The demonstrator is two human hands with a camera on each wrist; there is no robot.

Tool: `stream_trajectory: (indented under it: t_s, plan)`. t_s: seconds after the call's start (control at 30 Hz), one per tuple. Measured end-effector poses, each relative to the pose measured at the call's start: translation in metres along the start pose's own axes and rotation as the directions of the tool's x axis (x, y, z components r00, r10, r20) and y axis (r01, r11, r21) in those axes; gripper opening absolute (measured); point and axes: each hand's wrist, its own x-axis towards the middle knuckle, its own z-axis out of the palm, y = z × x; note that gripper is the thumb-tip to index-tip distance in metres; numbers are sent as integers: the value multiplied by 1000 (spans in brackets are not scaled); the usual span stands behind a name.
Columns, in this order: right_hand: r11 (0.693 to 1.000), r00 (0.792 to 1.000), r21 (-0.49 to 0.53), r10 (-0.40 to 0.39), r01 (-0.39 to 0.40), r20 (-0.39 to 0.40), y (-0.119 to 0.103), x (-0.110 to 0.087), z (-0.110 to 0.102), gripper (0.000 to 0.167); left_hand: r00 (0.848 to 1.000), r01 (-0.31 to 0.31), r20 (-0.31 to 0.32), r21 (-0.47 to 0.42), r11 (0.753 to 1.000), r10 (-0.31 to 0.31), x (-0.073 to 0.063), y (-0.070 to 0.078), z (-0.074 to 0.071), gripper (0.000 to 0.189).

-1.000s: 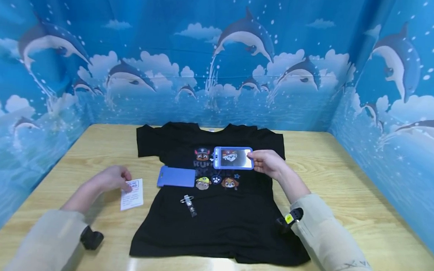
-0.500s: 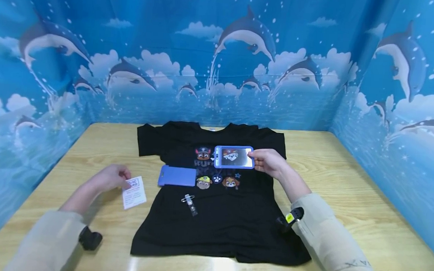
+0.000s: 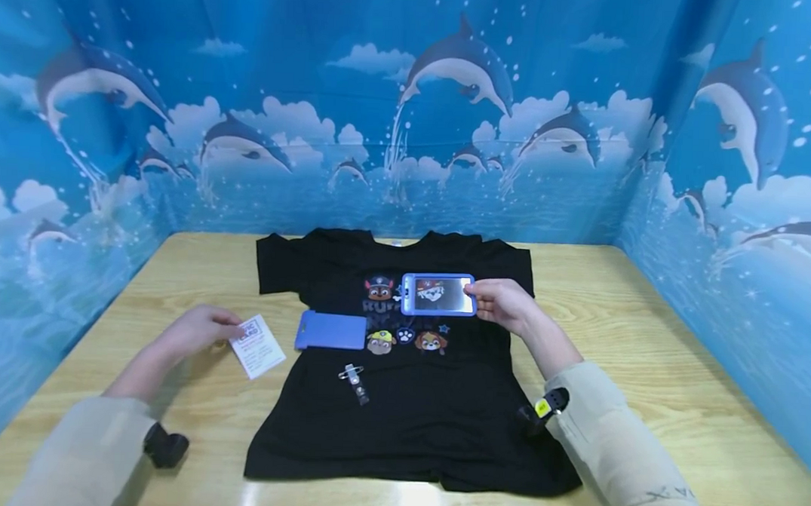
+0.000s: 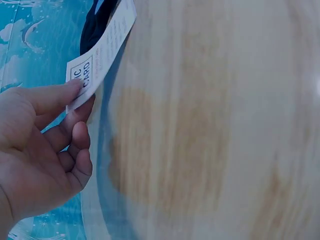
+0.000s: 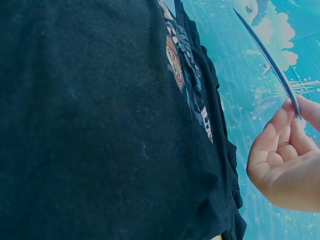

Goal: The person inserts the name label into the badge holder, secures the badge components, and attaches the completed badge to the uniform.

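Note:
My left hand (image 3: 201, 330) pinches a white printed card (image 3: 259, 348) by its top corner, left of the shirt. In the left wrist view the card (image 4: 102, 60) sits between thumb and forefinger, slightly bent, with "CARD" in a printed box. My right hand (image 3: 501, 304) pinches the right end of a blue-framed badge holder (image 3: 439, 294) with a clear window, held over the shirt's print. Edge-on in the right wrist view, the holder (image 5: 272, 62) shows as a thin strip clear of the cloth. A plain blue cover (image 3: 332, 330) lies on the black T-shirt (image 3: 398, 426).
A badge clip with a safety pin and strap (image 3: 355, 384) lies on the shirt below the blue cover. The wooden table (image 3: 613, 330) carries the spread shirt. A blue dolphin curtain (image 3: 316, 128) stands behind and at both sides.
The white card has turned in my left hand, its lower end swinging to the right and upward. My right hand and the badge holder stay nearly still.

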Motion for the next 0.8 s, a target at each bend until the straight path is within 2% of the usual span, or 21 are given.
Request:
stream_trajectory:
  t_s: [0.17,0.3,0.6,0.8]
  plan:
    - [1000,1000,0,-1,1,-6,1,0,1,9,999,32,-8,-4,999,-32,1,2,-5,43]
    - [1000,1000,-14,2,-2,-9,1,-1,1,9,999,50,-14,-41,998,-51,1,6,-7,43]
    - [999,1000,-32,-1,0,-9,0,0,2,12,997,31,-67,-85,996,-36,2,17,-8,40]
    - [1000,1000,-24,-1,1,-2,0,-1,3,11,995,21,-89,-151,988,-34,7,24,-10,41]
